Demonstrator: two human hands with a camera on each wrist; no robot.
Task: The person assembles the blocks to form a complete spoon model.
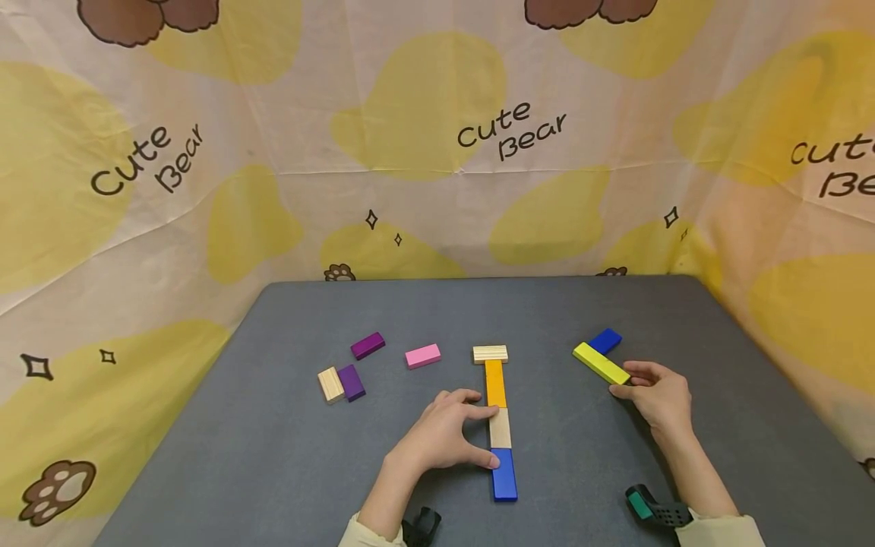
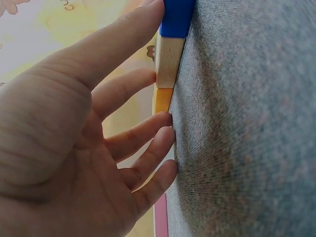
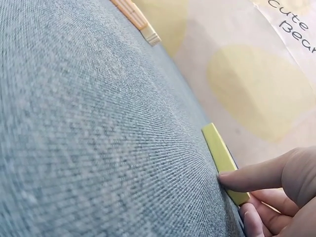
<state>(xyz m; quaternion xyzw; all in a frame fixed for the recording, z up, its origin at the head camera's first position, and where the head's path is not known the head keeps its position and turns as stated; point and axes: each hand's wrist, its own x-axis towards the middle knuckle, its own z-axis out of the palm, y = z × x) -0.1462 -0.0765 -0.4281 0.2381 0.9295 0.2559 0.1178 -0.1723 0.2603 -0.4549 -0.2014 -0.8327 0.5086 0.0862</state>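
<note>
A line of wooden blocks runs toward the person in the head view: an orange block (image 1: 495, 384), a plain wood block (image 1: 500, 431) and a blue block (image 1: 504, 484). Across its far end lies a ridged pale block (image 1: 490, 354). The left hand (image 1: 444, 433) has thumb and index finger spread, the thumb touching the blue block and the index finger on the plain one. Its other fingertips rest near the cloth in the left wrist view. At the right, the right hand (image 1: 659, 396) pinches the near end of a yellow block (image 1: 600, 362) between thumb and fingers.
Just behind the yellow block lies another blue block (image 1: 606, 339). Left of the line are a pink block (image 1: 423, 356), a magenta block (image 1: 368, 346), and a purple block (image 1: 352, 383) beside a pale block (image 1: 331, 385). A patterned curtain (image 1: 424, 152) hangs behind the grey table (image 1: 273, 471).
</note>
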